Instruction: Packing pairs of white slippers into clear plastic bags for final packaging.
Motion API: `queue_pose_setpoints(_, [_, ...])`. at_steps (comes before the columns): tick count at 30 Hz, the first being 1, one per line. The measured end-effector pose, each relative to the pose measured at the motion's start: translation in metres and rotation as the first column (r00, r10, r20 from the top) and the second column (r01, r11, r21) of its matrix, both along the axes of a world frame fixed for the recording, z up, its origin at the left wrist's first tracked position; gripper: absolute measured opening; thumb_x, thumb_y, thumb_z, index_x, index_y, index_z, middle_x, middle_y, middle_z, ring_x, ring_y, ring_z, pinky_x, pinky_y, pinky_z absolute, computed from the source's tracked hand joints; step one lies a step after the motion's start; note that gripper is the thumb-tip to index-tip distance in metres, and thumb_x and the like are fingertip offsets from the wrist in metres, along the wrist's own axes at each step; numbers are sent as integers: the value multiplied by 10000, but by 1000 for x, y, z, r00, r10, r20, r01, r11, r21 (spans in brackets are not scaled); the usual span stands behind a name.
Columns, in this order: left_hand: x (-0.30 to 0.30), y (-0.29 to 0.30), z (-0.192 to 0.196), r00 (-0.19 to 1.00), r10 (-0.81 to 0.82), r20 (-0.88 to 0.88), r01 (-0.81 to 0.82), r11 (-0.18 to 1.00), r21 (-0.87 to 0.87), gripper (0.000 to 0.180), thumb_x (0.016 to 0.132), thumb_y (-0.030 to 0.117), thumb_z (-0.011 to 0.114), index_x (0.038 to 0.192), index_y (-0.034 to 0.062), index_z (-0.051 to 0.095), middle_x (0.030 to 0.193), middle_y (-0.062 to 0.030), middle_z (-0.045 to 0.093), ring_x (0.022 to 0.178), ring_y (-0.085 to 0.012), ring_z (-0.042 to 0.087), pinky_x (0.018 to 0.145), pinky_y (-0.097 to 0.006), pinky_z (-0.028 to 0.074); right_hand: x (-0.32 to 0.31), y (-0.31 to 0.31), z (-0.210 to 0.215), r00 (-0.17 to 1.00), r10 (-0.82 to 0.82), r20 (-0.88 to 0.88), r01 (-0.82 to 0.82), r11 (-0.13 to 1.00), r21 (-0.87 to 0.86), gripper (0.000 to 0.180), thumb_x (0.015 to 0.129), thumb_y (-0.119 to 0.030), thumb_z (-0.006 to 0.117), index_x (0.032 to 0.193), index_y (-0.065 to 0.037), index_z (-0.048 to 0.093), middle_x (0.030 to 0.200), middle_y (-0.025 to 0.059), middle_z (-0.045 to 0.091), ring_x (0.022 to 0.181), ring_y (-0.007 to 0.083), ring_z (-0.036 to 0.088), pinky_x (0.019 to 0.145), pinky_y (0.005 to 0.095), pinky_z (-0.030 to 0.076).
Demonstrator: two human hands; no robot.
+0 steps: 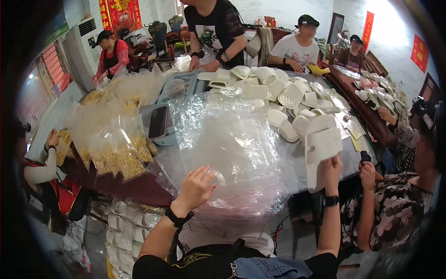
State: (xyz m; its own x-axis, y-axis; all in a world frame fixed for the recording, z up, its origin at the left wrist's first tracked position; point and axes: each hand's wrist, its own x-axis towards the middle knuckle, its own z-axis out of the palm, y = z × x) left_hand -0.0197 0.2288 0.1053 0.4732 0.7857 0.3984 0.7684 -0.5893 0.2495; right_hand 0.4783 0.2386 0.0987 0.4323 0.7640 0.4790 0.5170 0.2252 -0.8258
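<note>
My right hand (332,171) grips a white slipper (324,143) from below and holds it upright at the right side of the table. Whether a second slipper is pressed against it I cannot tell. Over the near edge of a stack of clear plastic bags (232,139) hovers my left hand (197,186), fingers stretched and apart. A small whitish bit (219,178) shows by its fingertips; whether they touch it is unclear. Beyond my right hand spreads a heap of white slippers (292,93).
Bags of yellow pieces (132,156) stand on the left, beside a dark phone (158,122). White slippers (123,225) lie in rows low on the left. Yellow paper slips (357,128) lie at the right. Several people sit or stand around the tables, one close on my right.
</note>
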Motion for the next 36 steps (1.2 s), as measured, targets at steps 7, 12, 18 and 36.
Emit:
queue_pose_setpoints(7, [6, -3, 10, 973, 50, 224, -59, 998, 36, 395, 907, 172, 705, 1256, 11, 617, 1124, -190, 704, 960, -362, 699, 786, -406, 571, -44, -83, 27, 961, 235, -143, -221, 970, 104, 297, 932, -51, 626, 1211, 51, 605, 1089, 37, 681, 996, 108, 621, 868, 276, 491])
queue_pose_setpoints(12, [13, -3, 11, 982, 56, 180, -51, 998, -36, 426, 900, 280, 733, 1224, 17, 644, 1147, -166, 703, 997, -347, 696, 805, -409, 575, -74, -112, 33, 945, 277, -175, -277, 961, 30, 427, 912, -31, 633, 1318, 78, 556, 1238, 88, 658, 1093, 136, 613, 952, 274, 469])
queue_pose_setpoints(18, [14, -2, 2, 984, -31, 178, 33, 999, -9, 431, 835, 217, 795, 1201, 29, 665, 1214, -194, 675, 1176, -364, 622, 952, -440, 535, -84, -122, 37, 928, 344, -145, -343, 939, 30, 448, 879, 26, 644, 1312, 104, 557, 1400, 114, 569, 1154, 135, 595, 973, 278, 462])
queue_pose_setpoints(36, [24, 8, -1, 862, -19, 507, -24, 997, 80, 162, 947, 33, 621, 1072, -32, 702, 1091, -224, 719, 1034, -386, 687, 904, -419, 541, -143, -125, 84, 423, 852, 310, -784, 515, -347, 413, 726, 64, 690, 1123, -41, 738, 1320, 130, 646, 1245, 384, 532, 1078, 470, 379])
